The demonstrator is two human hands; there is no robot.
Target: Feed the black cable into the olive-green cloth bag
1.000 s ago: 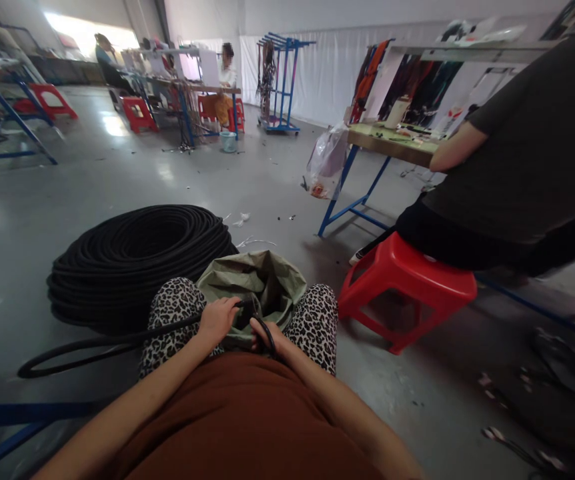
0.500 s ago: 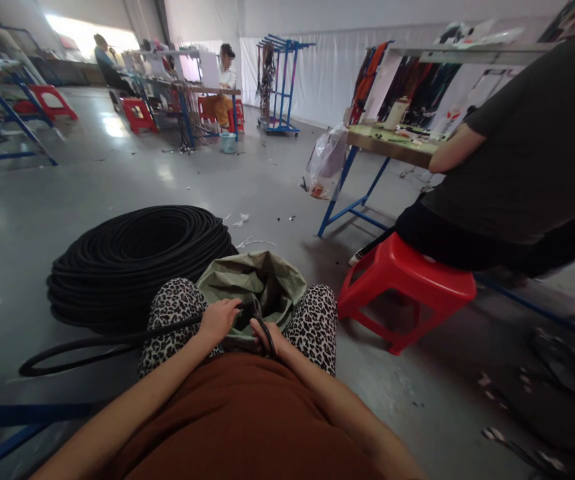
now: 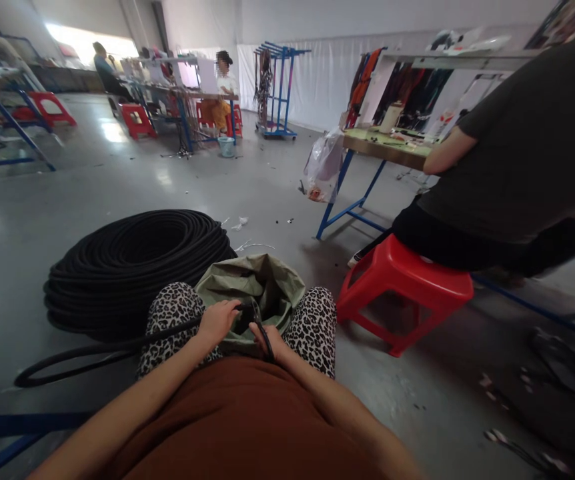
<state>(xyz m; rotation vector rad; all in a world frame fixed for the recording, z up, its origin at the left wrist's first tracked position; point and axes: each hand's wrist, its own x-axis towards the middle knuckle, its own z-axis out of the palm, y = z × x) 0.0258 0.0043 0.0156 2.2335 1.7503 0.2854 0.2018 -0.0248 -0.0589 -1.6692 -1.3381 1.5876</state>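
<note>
My left hand (image 3: 219, 322) is closed round a black cord (image 3: 167, 331), close to its end. The cord runs left across my thigh and makes a loop low on the left, beside a big coil of black cord (image 3: 82, 273) on the floor. Dark-handled scissors (image 3: 263, 330) are in my right hand (image 3: 273, 341), their blades near the cord's end. Whether the blades touch the cord cannot be made out. Both hands are over the mouth of a green fabric bag (image 3: 227, 270) between my knees.
At the right, a person in a dark shirt (image 3: 522, 147) sits on a red stool (image 3: 407, 280) by a worktable (image 3: 392, 145). A plastic bag (image 3: 323, 167) hangs from its corner. Farther back are a blue rack (image 3: 280, 93) and seated people. Blue bars (image 3: 22, 423) cross the lower left.
The scissors have turned slightly in my right hand and their blades look closer together. The whole view has shifted a little. My left hand keeps its hold on the cord.
</note>
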